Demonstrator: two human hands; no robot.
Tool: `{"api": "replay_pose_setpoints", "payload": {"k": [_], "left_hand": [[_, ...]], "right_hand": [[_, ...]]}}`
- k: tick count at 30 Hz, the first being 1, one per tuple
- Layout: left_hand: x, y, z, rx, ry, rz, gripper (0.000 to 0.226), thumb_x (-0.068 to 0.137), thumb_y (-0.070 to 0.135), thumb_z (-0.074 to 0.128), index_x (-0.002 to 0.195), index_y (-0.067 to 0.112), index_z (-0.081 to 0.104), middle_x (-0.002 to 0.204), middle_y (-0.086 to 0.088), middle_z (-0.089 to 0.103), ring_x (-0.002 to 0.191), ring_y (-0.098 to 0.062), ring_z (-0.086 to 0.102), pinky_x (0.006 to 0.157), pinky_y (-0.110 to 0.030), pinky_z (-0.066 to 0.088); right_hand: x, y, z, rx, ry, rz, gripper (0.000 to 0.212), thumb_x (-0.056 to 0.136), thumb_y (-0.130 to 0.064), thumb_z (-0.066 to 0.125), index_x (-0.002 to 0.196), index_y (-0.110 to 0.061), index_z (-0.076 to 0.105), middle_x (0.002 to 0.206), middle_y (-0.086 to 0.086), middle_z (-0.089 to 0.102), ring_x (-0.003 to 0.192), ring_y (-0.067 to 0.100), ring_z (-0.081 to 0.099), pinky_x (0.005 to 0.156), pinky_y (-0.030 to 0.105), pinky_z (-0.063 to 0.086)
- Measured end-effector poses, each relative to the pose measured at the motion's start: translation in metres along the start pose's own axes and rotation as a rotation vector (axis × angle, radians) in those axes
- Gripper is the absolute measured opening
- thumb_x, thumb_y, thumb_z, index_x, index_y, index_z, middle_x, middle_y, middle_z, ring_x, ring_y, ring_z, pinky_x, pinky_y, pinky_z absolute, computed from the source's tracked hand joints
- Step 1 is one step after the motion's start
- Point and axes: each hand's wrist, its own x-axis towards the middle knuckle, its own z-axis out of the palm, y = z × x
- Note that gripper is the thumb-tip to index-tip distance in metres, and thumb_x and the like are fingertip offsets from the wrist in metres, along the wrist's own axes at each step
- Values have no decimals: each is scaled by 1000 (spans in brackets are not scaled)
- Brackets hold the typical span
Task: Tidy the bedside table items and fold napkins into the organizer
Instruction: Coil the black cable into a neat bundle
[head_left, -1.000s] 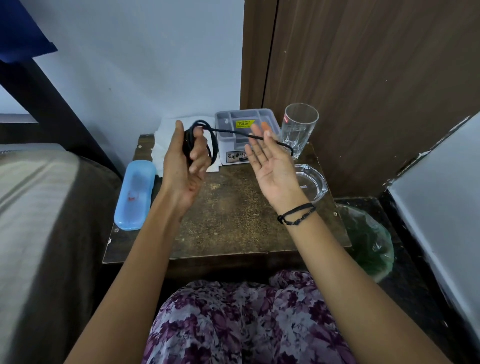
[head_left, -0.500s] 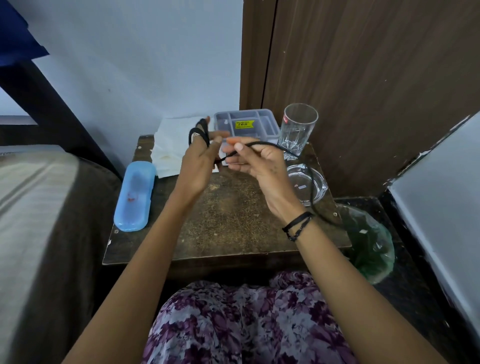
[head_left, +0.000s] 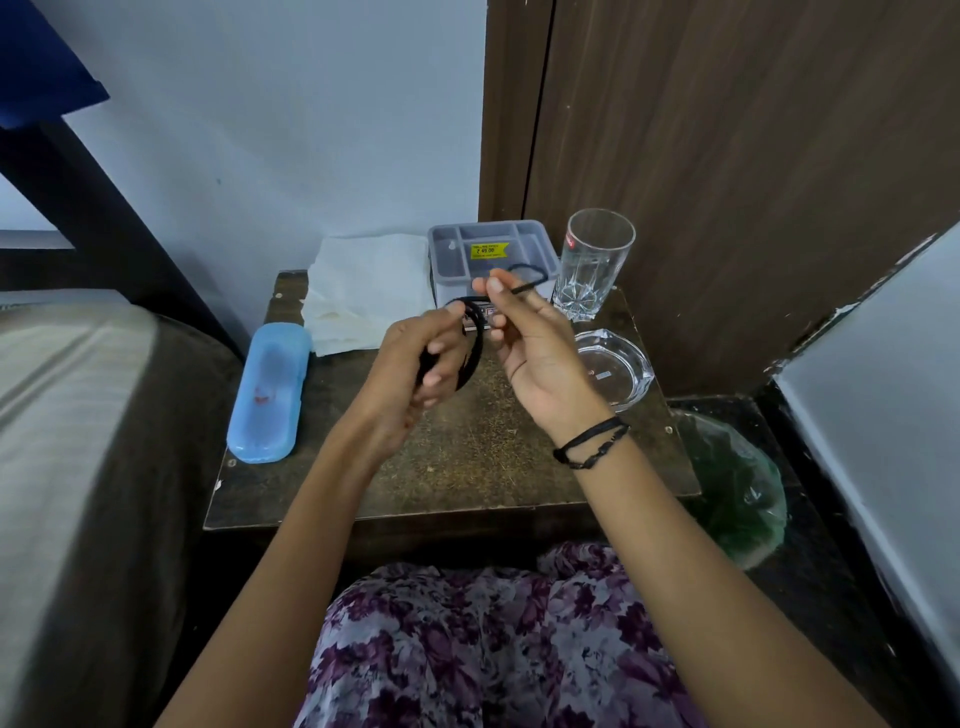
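My left hand (head_left: 415, 358) grips a coil of black cable (head_left: 470, 353) wound around its fingers, held above the brown bedside table (head_left: 467, 457). My right hand (head_left: 530, 338) pinches the cable's loose end between thumb and fingers, and the end loops up over the grey plastic organizer (head_left: 493, 249) at the table's back. A stack of white napkins (head_left: 363, 291) lies left of the organizer.
A blue case (head_left: 270, 389) lies along the table's left edge beside the bed (head_left: 62, 441). An upright drinking glass (head_left: 592, 265) and a glass ashtray (head_left: 615, 366) stand at the right. A bin with a green liner (head_left: 737, 493) sits on the floor at the right.
My right hand went from open to pinching the cable's free end. The long slack that hung off the table's right side has been drawn up into a short loop near the organizer.
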Motion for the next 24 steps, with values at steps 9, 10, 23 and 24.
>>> {"api": "replay_pose_setpoints", "payload": {"k": [9, 10, 23, 24], "left_hand": [[9, 3, 8, -727, 93, 183, 33, 99, 19, 32, 119, 6, 56, 83, -1, 73, 60, -2, 64, 64, -10, 53], [11, 3, 7, -757, 102, 195, 35, 98, 17, 33, 127, 5, 48, 98, -3, 72, 74, -4, 68, 68, -12, 54], [21, -2, -1, 533, 233, 284, 37, 102, 20, 31, 138, 15, 36, 100, 39, 43, 90, 11, 60, 80, -8, 47], [22, -2, -2, 622, 226, 313, 36, 101, 19, 31, 137, 19, 36, 103, 35, 43, 92, 13, 58, 82, -6, 45]], "right_hand": [[-10, 26, 6, 126, 20, 109, 20, 87, 8, 52, 79, -8, 61, 65, -2, 71, 53, 2, 62, 55, 13, 54], [-11, 29, 5, 84, 19, 101, 20, 87, 9, 53, 80, -7, 62, 64, -3, 70, 54, 2, 62, 56, 13, 54], [-11, 32, -14, -299, -114, -36, 19, 89, 0, 56, 106, 0, 65, 100, 3, 69, 89, 11, 67, 85, 25, 55], [-9, 30, -14, -299, -124, -37, 19, 90, 0, 55, 106, -1, 65, 100, 3, 69, 89, 10, 67, 86, 25, 55]]}}
